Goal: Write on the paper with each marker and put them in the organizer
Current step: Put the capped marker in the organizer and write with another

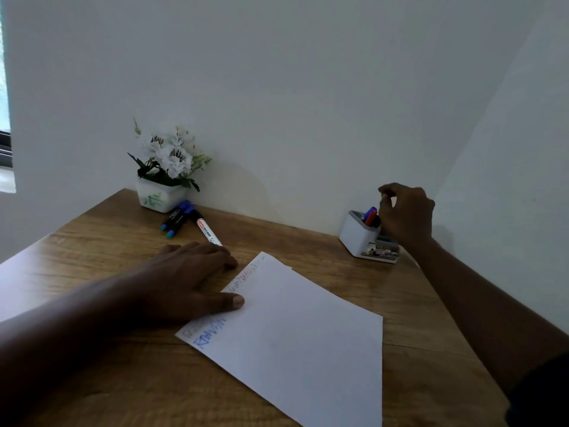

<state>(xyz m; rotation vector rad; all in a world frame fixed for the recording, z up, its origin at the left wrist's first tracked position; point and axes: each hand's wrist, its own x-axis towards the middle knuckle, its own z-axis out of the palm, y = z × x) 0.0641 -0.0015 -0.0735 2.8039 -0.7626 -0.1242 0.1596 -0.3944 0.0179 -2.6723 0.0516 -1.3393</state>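
A white sheet of paper (295, 331) lies slanted on the wooden desk, with blue and reddish writing along its left edge. My left hand (187, 278) rests flat, thumb on the paper's edge. Beyond its fingertips lies a white marker (208, 232); two dark markers with teal ends and blue caps (177, 217) lie beside it. The white organizer (358, 234) stands at the back right with blue and red markers (371, 214) upright in it. My right hand (406, 212) hovers at the organizer's right side, fingers curled; whether it still holds a marker is hidden.
A white pot of artificial white flowers (164, 174) stands at the desk's back left corner against the wall. The organizer's low front compartment (383, 249) holds small items. The wooden desk (107, 241) ends at the wall behind and on the right.
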